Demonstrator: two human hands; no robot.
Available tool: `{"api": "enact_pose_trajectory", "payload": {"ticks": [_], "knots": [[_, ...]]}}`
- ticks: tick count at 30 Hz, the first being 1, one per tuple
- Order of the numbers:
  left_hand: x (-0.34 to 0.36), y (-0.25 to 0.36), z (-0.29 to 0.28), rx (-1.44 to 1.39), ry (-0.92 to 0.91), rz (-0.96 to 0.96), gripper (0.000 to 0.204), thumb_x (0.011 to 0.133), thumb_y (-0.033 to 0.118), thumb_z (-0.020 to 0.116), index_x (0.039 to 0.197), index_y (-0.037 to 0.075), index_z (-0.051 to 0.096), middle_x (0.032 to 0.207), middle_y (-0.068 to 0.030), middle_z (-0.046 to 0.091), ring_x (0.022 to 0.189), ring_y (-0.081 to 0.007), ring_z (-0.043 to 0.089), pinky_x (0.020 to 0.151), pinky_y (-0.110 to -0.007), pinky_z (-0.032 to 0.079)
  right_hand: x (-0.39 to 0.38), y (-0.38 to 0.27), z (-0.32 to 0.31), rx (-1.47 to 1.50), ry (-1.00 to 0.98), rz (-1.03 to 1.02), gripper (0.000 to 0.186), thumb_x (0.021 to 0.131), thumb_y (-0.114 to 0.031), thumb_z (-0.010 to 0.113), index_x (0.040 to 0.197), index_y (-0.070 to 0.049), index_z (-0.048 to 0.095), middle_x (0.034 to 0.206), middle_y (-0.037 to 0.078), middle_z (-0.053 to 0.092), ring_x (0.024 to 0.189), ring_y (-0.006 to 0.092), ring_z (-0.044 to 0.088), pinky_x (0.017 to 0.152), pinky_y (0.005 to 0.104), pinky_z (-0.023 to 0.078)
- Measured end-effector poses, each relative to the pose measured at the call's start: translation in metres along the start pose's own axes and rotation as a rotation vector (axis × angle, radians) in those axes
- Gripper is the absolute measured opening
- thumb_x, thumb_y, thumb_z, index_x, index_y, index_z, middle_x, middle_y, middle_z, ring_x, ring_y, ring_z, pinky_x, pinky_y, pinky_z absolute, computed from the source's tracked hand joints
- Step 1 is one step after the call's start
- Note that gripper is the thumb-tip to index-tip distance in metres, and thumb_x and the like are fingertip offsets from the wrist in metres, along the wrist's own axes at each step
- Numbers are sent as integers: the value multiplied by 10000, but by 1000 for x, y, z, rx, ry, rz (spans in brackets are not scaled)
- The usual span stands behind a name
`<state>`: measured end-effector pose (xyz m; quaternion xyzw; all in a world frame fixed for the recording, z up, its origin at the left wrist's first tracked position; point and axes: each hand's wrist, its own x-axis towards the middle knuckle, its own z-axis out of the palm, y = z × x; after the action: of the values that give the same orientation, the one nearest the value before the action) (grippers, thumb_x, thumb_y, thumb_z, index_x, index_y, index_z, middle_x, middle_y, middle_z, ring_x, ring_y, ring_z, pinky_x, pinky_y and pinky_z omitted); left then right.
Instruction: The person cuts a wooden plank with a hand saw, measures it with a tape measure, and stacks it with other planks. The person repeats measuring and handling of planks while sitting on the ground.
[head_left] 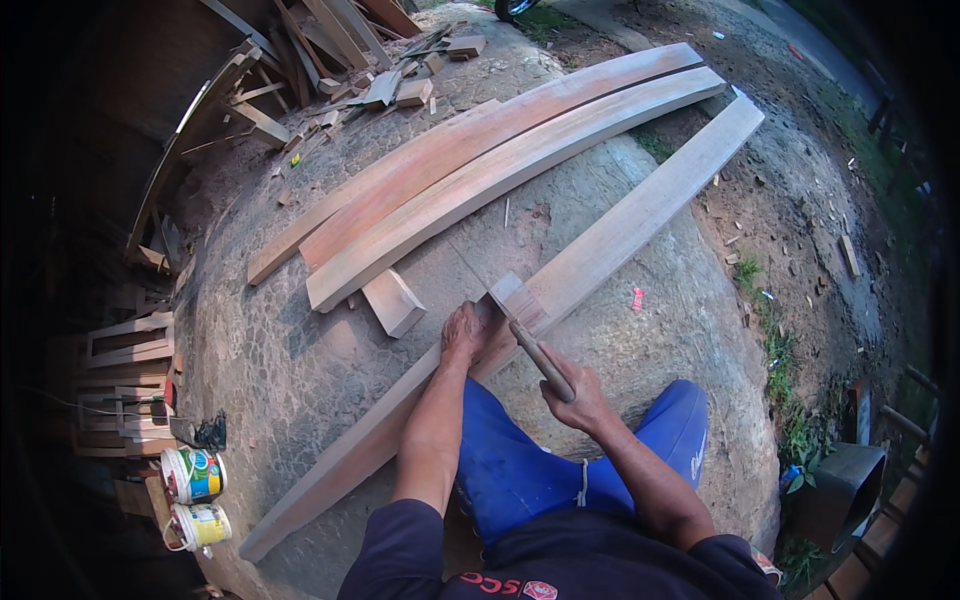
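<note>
A long pale wooden beam runs diagonally before me, from far right to near left, passing by my blue-clad legs. My left hand is closed on the beam's far edge near its middle, its fingertips partly hidden. Just right of it, a short wooden block sits at the beam. My right hand grips a tool by its straight wooden handle. From the handle's far end a thin dark line runs between my left hand and the block; it looks like a blade seen on edge.
Several curved planks lie side by side beyond the beam, with a short offcut beneath. Scrap wood is heaped at the far left. Two paint buckets stand at left near small wooden frames. Rough concrete slopes to dirt at right.
</note>
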<state>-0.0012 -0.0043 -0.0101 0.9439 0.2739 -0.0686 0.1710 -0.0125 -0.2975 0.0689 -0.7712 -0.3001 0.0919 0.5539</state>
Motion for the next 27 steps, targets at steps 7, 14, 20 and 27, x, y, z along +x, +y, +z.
{"api": "enact_pose_trajectory", "payload": {"ticks": [7, 14, 20, 27], "knots": [[6, 1, -2, -39, -10, -32, 717, 1005, 653, 414, 1206, -12, 588, 1192, -301, 659, 1152, -470, 619, 966, -530, 489, -114, -50, -96, 106, -84, 181, 694, 773, -2, 693, 1449, -62, 546, 1081, 183, 748, 910, 294, 764, 822, 354, 576], [-5, 4, -1, 20, -8, -15, 679, 1013, 617, 430, 1221, -9, 590, 1223, -296, 651, 1172, -467, 610, 986, -533, 479, -18, -10, -20, 40, -61, 135, 651, 798, -41, 682, 1435, -102, 563, 1006, 219, 726, 823, 348, 738, 754, 396, 569], [6, 3, -7, -24, -15, -24, 673, 1011, 615, 436, 1210, -9, 590, 1211, -280, 655, 1153, -459, 616, 979, -527, 483, -30, -15, -33, 12, -116, 212, 673, 803, -59, 671, 1460, -107, 532, 1083, 230, 713, 865, 404, 722, 776, 414, 577], [-7, 6, 2, 12, 12, 7, 687, 1003, 626, 452, 1138, -34, 590, 1139, -297, 659, 1109, -454, 622, 974, -518, 476, -111, -47, -79, 59, -80, 120, 684, 786, 10, 693, 1448, -57, 532, 1115, 208, 732, 943, 321, 759, 817, 349, 586]]}}
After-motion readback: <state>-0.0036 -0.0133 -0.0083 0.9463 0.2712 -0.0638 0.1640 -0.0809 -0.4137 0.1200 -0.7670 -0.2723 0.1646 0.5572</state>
